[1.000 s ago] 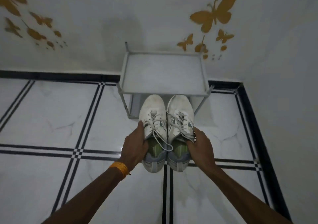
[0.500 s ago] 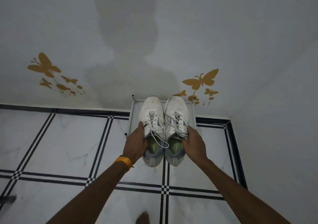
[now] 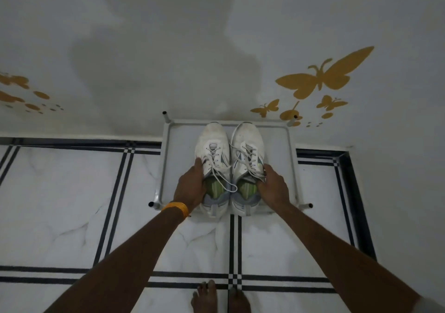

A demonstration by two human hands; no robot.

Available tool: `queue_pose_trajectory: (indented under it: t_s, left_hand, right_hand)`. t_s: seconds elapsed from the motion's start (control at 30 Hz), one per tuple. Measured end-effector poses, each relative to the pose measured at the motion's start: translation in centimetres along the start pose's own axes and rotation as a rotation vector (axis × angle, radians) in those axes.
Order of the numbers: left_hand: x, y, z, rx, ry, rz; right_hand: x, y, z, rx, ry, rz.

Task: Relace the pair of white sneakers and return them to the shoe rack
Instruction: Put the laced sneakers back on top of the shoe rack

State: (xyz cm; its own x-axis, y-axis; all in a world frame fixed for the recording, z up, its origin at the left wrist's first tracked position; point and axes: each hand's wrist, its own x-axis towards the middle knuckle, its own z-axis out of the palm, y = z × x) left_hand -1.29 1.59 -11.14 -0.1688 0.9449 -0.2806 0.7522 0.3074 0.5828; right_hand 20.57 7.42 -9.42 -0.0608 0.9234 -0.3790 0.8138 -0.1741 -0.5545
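Left hand (image 3: 190, 187): yours is curled round the outer side of the left sneaker (image 3: 213, 141) near its opening, thumb lying along the upper. It is gripping.
Right hand (image 3: 273, 185): it clasps the outer side of the right sneaker (image 3: 248, 139) at the collar, with fingertips up by the lace ends. It is also gripping.
Sneakers: white pair, side by side and touching, with toes pointing to the wall (image 3: 168, 48) and green insoles showing.
Position: both sit over the top shelf of the shoe rack (image 3: 177, 149), heels reaching past its near edge. You cannot tell from this view whether the soles rest on the shelf or hang just above it.
Laces (image 3: 218, 161): threaded through the eyelets on both. One loose end curls across the opening of the left sneaker.
Shoe rack: pale metal frame standing against the wall, black caps on its corner posts.
Wrist: orange band (image 3: 175, 208) on your left arm.
Floor (image 3: 72, 192): white marble-look tiles with black double lines.
Feet (image 3: 204, 298): bare, at the bottom edge, well short of the rack.
Wall: gold butterfly stickers (image 3: 325, 76) to the right and more at far left. Your shadow falls across the middle.
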Motion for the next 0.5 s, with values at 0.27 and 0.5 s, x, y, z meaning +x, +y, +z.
queue_pose_trajectory:
  t_s: [0.27, 0.5]
  left_hand:
    - [6.6, -4.5, 5.2, 0.022, -0.059, -0.037]
    - [7.9, -3.9, 5.9, 0.01, 0.005, -0.016]
  right_hand:
    - [6.9, 3.2, 4.9, -0.025, -0.006, 0.022]
    - [8.6, 3.7, 5.5, -0.054, 0.009, -0.005]
